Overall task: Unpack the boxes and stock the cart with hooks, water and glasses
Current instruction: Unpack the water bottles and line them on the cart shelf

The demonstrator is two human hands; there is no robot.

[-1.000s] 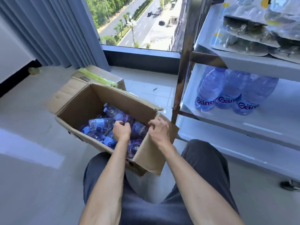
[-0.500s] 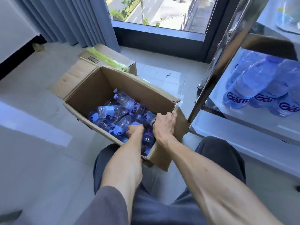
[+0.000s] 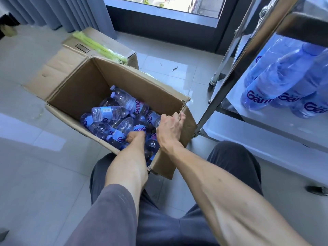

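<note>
The open cardboard box [image 3: 85, 86] sat on the tiled floor [image 3: 26, 166] in front of the seated person's knees, its flaps folded outward. Inside lay a loose heap of small water bottles [image 3: 113, 110] with blue labels, lying on their sides and crossing one another.

Left hand [image 3: 135, 136]: reached down into the box among the bottles near the closest wall. Its fingers were buried between the bottles and largely hidden by the wrist, so whether they gripped a bottle could not be determined.

Right hand [image 3: 170, 127]: positioned at the right end of the box, fingers curled over the top edge of the end wall, gripping the cardboard. One bottle [image 3: 153, 119] lay just beside its knuckles.

The cart [image 3: 248, 68] stood to the right of the box, its polished metal upright close to the box's right corner. On its visible shelf stood larger water bottles [image 3: 266, 89] of the same brand, grouped together and touching.

A second, closed cardboard box [image 3: 110, 41] rested behind the open one, with a bundle of green strips [image 3: 95, 45] lying across its top. Grey curtains [image 3: 53, 13] hung at the upper left, next to a dark-framed window [image 3: 159, 20]
</note>
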